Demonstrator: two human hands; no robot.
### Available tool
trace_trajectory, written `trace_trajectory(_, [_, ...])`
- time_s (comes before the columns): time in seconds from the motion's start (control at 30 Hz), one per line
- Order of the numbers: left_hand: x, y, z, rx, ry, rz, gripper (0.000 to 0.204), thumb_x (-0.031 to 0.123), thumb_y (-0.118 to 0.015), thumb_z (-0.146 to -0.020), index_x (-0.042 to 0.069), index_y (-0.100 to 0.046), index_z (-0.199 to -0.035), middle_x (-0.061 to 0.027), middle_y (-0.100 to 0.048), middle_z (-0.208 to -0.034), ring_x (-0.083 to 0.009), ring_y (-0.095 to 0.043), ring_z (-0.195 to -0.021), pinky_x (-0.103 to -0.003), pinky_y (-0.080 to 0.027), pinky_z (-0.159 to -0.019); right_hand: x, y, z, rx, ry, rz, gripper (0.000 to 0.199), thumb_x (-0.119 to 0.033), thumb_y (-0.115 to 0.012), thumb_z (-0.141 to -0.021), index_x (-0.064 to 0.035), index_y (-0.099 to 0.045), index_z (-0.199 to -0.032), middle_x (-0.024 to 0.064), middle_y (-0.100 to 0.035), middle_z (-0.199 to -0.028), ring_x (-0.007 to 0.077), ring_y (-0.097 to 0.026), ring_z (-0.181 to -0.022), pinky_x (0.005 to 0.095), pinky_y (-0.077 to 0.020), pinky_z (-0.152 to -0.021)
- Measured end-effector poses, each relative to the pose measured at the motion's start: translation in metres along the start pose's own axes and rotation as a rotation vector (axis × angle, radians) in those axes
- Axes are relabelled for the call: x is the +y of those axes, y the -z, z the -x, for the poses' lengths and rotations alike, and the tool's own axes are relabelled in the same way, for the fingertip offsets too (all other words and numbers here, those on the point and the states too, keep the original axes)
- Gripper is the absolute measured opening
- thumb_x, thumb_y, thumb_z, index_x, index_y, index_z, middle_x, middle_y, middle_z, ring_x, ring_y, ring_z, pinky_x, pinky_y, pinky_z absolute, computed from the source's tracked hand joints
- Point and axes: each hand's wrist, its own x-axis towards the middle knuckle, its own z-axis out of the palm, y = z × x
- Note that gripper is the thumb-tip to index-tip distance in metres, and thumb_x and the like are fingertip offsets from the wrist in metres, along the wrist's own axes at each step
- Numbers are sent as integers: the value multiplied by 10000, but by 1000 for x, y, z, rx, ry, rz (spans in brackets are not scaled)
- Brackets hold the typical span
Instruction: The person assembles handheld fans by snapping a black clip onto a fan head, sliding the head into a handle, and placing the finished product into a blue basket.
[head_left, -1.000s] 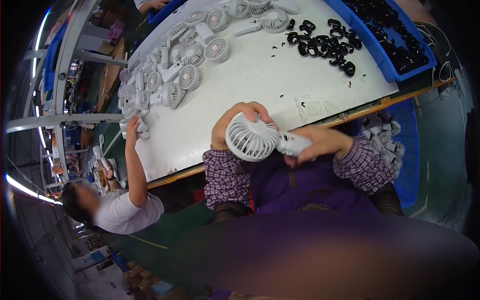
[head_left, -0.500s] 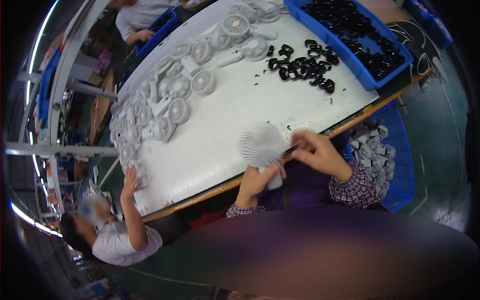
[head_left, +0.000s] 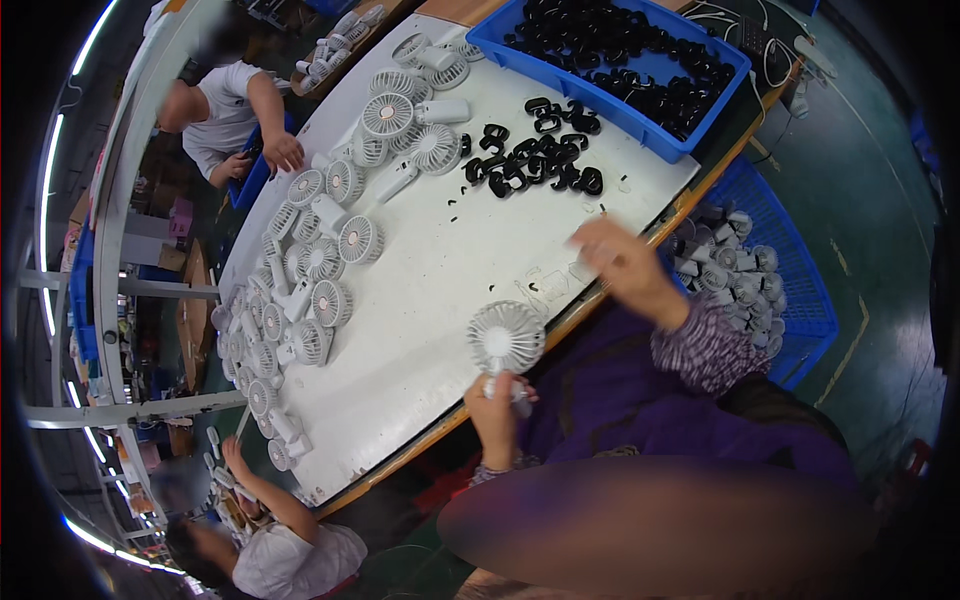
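My left hand [head_left: 495, 420] is closed around the handle of a white handheld fan [head_left: 506, 337], whose round ribbed head faces up near the front edge of the white worktable [head_left: 420, 270]. Off to the right, my right hand [head_left: 628, 268] is raised over the table edge, apart from the fan. Motion blurs its fingers, so whether anything is in them is hidden. Beyond it lies a loose pile of glossy black plastic parts [head_left: 535, 160]. Small dark bits and a clear flat piece [head_left: 548, 285] rest on the tabletop between the fan and my right hand.
Many white fans [head_left: 320, 258] line the table's left side. A blue tray [head_left: 690, 140] of black parts stands at the far right. Below the right edge, a blue basket [head_left: 800, 300] holds more fans. Co-workers [head_left: 225, 110] in white sit at far left and near left [head_left: 300, 550].
My right hand has left the fan and moved away, upward in the picture. The fan's head has turned in my left hand. The view has shifted, and the far co-worker now reaches toward the fans.
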Motion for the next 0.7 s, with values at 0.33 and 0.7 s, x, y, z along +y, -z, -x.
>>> trace_trajectory(0.33, [6, 15, -30, -183, -28, 194, 303, 250, -544, -877, -46, -562, -933, -130, -608, -781, -182, -603, -649, -294, -510, -616, 80, 63, -84, -149, 129, 605, 122, -56, -624, -783, -47, -630, -904, 78, -541, -903, 244, -563, -806, 323, -461, -702])
trace_trajectory(0.7, [0, 13, -34, -231, -36, 214, 270, 232, -551, -912, -20, -528, -1004, -144, -619, -842, -193, -613, -645, -298, -518, -614, 51, 62, -52, -130, 203, 522, 209, 50, -560, -764, -43, -636, -935, 65, -545, -886, 208, -540, -873, 274, -440, -703])
